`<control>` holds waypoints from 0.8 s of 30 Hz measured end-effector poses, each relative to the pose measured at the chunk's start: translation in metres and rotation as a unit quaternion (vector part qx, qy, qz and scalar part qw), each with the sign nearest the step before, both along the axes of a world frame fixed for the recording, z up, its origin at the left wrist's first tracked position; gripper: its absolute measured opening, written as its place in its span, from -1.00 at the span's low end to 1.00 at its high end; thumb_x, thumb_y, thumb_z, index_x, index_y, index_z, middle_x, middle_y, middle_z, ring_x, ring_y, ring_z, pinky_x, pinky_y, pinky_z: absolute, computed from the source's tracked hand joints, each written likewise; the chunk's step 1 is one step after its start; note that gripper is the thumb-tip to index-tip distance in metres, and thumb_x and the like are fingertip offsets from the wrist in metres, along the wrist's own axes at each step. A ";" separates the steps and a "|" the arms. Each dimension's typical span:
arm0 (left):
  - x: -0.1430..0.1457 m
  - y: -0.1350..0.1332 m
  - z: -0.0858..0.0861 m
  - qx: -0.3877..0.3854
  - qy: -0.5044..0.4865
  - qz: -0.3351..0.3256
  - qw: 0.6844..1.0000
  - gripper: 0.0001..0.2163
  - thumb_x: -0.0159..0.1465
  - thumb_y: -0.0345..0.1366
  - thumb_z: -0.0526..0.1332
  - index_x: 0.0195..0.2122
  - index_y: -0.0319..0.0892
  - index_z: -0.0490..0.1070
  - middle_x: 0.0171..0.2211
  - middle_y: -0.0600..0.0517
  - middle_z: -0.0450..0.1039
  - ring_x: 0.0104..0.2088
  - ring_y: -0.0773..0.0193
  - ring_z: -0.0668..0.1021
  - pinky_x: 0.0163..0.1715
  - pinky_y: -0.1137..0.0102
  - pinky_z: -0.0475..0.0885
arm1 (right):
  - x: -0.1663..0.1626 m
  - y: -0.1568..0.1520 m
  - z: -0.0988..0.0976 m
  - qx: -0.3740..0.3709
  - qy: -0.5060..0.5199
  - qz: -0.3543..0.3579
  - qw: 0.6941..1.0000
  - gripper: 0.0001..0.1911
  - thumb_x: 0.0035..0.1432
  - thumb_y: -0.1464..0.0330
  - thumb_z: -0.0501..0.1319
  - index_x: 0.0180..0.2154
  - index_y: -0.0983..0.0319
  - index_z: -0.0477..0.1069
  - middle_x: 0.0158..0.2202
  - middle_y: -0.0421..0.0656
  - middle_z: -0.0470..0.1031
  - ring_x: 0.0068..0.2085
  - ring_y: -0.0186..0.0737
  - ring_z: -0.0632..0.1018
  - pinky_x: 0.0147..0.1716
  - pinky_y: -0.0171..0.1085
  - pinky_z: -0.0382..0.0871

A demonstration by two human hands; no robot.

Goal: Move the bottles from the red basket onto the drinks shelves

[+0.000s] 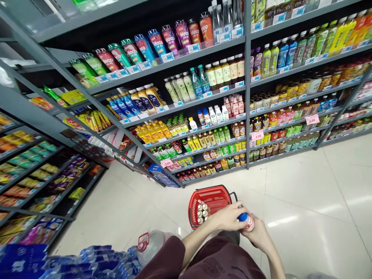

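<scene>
Item: blue-capped bottle point(247, 222), held low centre, with the red basket point(193, 201) at its 10 o'clock. Right hand point(260, 236) wraps the body and left hand point(229, 217) curls over the cap. Best kept upright, with the body grip firm.

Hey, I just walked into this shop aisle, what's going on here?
A person stands facing shelves stocked with drinks. Their right hand holds a small bottle by its body, and the left hand grips its blue cap. On the floor just ahead sits a red basket with a cluster of small white-capped bottles in it.
</scene>
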State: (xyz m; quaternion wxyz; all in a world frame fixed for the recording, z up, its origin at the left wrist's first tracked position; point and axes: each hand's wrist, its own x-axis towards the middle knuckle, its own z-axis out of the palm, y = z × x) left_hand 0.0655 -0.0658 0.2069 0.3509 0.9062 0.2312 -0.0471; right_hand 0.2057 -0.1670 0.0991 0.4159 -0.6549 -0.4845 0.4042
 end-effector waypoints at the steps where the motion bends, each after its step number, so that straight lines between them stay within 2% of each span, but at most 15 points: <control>1: 0.000 0.007 -0.003 -0.013 0.002 -0.027 1.000 -0.64 0.30 -0.16 0.26 0.11 -0.06 0.43 0.09 -0.07 0.39 0.01 0.10 0.55 0.07 0.30 0.42 | 0.004 0.004 -0.003 -0.002 -0.006 0.002 1.000 -0.75 -0.14 0.33 0.29 -0.30 0.19 0.47 -0.37 -0.13 0.66 -0.32 0.02 0.66 -0.34 -0.18 0.42; 4: 0.004 0.031 -0.014 -0.034 0.018 -0.036 0.999 -0.60 0.31 -0.12 0.26 0.15 -0.06 0.39 0.12 -0.09 0.34 0.05 0.06 0.54 0.06 0.28 0.43 | 0.016 0.021 -0.008 -0.005 -0.024 0.018 1.000 -0.73 -0.13 0.32 0.30 -0.29 0.20 0.49 -0.34 -0.13 0.66 -0.31 0.01 0.66 -0.33 -0.18 0.43; 7: 0.013 0.057 -0.022 -0.039 0.013 0.016 0.999 -0.53 0.21 -0.05 0.35 0.11 -0.07 0.40 0.05 -0.06 0.37 0.01 0.05 0.55 0.01 0.26 0.44 | 0.022 0.048 -0.011 -0.012 -0.036 0.016 0.999 -0.73 -0.11 0.28 0.34 -0.29 0.21 0.49 -0.34 -0.11 0.66 -0.32 0.03 0.66 -0.32 -0.16 0.46; 9: 0.017 0.079 -0.023 -0.032 0.003 0.048 0.998 -0.51 0.12 -0.08 0.43 0.05 -0.08 0.43 0.00 -0.03 0.42 -0.01 0.07 0.55 0.01 0.29 0.43 | 0.020 0.071 -0.012 -0.011 -0.034 0.003 0.999 -0.68 -0.12 0.26 0.37 -0.26 0.22 0.50 -0.34 -0.10 0.67 -0.30 0.06 0.67 -0.28 -0.11 0.51; 11: 0.018 0.104 -0.021 -0.016 0.001 0.076 0.997 -0.56 0.08 -0.13 0.45 -0.03 -0.10 0.45 -0.04 -0.02 0.47 -0.03 0.08 0.55 -0.01 0.32 0.42 | 0.015 0.096 -0.015 0.009 -0.007 -0.021 1.000 -0.52 -0.12 0.24 0.40 -0.10 0.23 0.50 -0.20 -0.05 0.70 -0.17 0.11 0.69 -0.14 -0.06 0.55; 13: 0.016 0.133 -0.018 0.001 0.004 0.111 0.994 -0.66 0.13 -0.15 0.39 -0.11 -0.13 0.46 -0.12 -0.03 0.52 -0.09 0.09 0.57 -0.10 0.33 0.43 | 0.007 0.119 -0.018 0.038 0.040 -0.054 0.997 -0.31 -0.06 0.19 0.41 0.12 0.23 0.40 0.04 0.03 0.64 0.03 0.11 0.65 0.04 -0.02 0.54; 15: 0.010 0.167 -0.014 0.017 0.004 0.155 0.988 -0.75 0.18 -0.17 0.32 -0.16 -0.16 0.45 -0.22 -0.04 0.54 -0.21 0.11 0.57 -0.23 0.34 0.41 | 0.001 0.137 -0.023 0.047 0.077 -0.094 0.991 -0.25 0.04 0.10 0.37 0.22 0.22 0.30 0.22 0.10 0.50 0.16 0.10 0.59 0.13 0.01 0.50; 17: 0.002 0.205 -0.008 0.036 -0.001 0.202 0.979 -0.78 0.19 -0.20 0.29 -0.19 -0.17 0.43 -0.30 -0.02 0.54 -0.31 0.15 0.55 -0.32 0.36 0.36 | 0.000 0.148 -0.030 0.026 0.099 -0.117 0.988 -0.29 0.11 0.02 0.30 0.20 0.23 0.31 0.26 0.15 0.45 0.13 0.10 0.60 0.10 0.03 0.53; 20: -0.016 0.270 0.008 0.072 -0.017 0.261 0.962 -0.83 0.20 -0.23 0.27 -0.22 -0.17 0.42 -0.35 0.00 0.54 -0.36 0.19 0.53 -0.39 0.38 0.31 | 0.010 0.150 -0.048 -0.018 0.114 -0.132 0.985 -0.35 0.12 -0.05 0.27 0.10 0.24 0.39 0.21 0.18 0.49 0.05 0.11 0.65 -0.02 -0.01 0.59; 24: -0.041 0.364 0.043 0.120 -0.042 0.321 0.939 -0.84 0.25 -0.23 0.23 -0.23 -0.20 0.41 -0.30 -0.06 0.56 -0.35 0.22 0.52 -0.39 0.39 0.33 | 0.033 0.133 -0.086 -0.067 0.093 -0.209 0.971 -0.36 0.04 -0.12 0.28 -0.02 0.21 0.46 0.08 0.13 0.60 -0.04 0.16 0.69 -0.09 0.00 0.62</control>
